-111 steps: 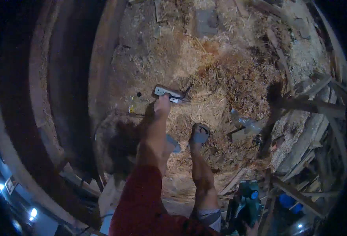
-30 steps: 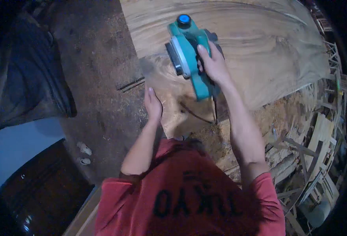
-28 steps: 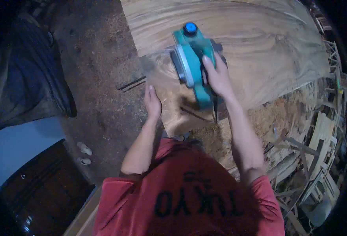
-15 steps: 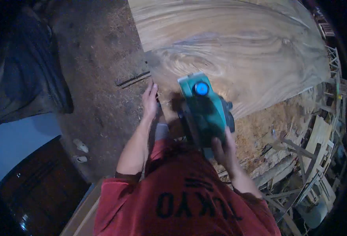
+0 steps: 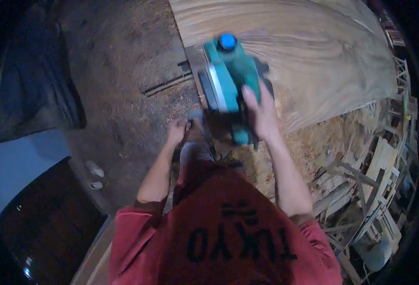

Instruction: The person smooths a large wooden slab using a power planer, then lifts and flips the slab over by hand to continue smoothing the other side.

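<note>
A green electric planer [image 5: 228, 90] with a blue front knob is over the near left part of a broad wooden slab [image 5: 309, 71]. My right hand [image 5: 264, 111] is closed around its rear handle. Motion blurs the planer, and its sole is hidden, so whether it touches the wood cannot be seen. My left hand [image 5: 177, 131] is low beside my leg, left of the planer and apart from it. Its fingers are curled closed, and what they hold, if anything, cannot be made out.
Shavings cover the dirt floor [image 5: 119, 95], where a thin wooden strip [image 5: 169, 84] sticks out from the slab's left side. Scrap lumber [image 5: 380, 166] is piled at right. A dark cloth [image 5: 38, 80] hangs at far left, near pale footwear [image 5: 95, 169].
The planer and my right hand have moved forward, away from my body. My left hand has drawn back from the slab's left edge toward my leg.
</note>
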Tool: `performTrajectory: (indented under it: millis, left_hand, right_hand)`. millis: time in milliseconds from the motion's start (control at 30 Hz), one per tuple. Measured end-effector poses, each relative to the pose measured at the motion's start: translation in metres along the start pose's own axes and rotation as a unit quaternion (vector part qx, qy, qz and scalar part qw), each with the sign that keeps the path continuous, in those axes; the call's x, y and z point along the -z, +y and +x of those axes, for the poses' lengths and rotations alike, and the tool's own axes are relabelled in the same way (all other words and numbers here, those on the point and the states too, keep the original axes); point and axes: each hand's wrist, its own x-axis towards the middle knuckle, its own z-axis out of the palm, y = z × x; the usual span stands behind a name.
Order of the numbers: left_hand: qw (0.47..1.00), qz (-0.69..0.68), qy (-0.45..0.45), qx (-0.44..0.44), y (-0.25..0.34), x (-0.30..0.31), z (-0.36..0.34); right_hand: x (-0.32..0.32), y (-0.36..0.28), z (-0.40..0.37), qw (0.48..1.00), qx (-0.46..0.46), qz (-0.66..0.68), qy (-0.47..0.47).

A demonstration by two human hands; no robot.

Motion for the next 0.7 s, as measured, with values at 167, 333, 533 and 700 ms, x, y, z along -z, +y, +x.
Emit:
performTrajectory:
  millis: [167,333,533,700]
  left_hand:
    - [0.928,0.344,0.004,0.143,-0.07,0.036,-0.088]
    - [0.929,0.341,-0.004,0.141,-0.157,0.033,-0.128]
    - [0.955,0.291,0.036,0.049,-0.23,0.012,-0.074]
    - [0.978,0.197,0.019,0.068,-0.067,0.021,-0.056]
  right_hand:
    - [0.042,0.006,-0.166,0.975,-0.157,-0.124,-0.092]
    - [0.037,0.003,-0.174,0.988,-0.089,-0.085,-0.092]
    - [-0.001,-0.018,-0.071,0.988,-0.045,-0.129,-0.065]
    - [-0.054,-0.03,0.059,0.998,0.028,-0.039,-0.049]
